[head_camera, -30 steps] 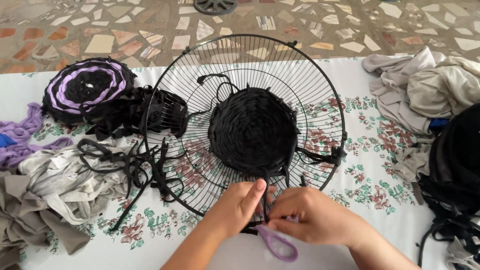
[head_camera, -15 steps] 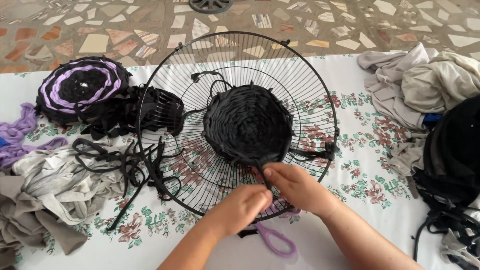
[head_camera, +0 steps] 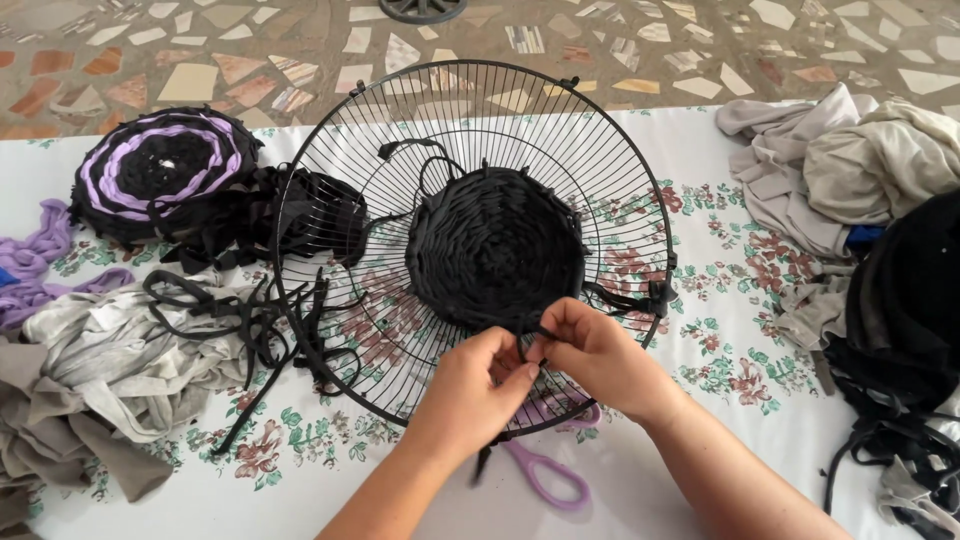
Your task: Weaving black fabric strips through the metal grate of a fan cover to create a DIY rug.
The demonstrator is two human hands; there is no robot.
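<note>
Both hands have moved up from the wire fan guard's (head_camera: 470, 240) near rim toward its woven black centre (head_camera: 495, 245). Left hand (head_camera: 478, 385) and right hand (head_camera: 600, 355) touch, each pinching one black fabric strip (head_camera: 530, 328) at the weave's lower edge. One pair of purple-handled scissors (head_camera: 548, 475) lies under the guard's near rim on the floral counter (head_camera: 740, 350). Left of the guard sits one finished purple-and-black mat (head_camera: 160, 170); loose cloth piles flank both sides.
</note>
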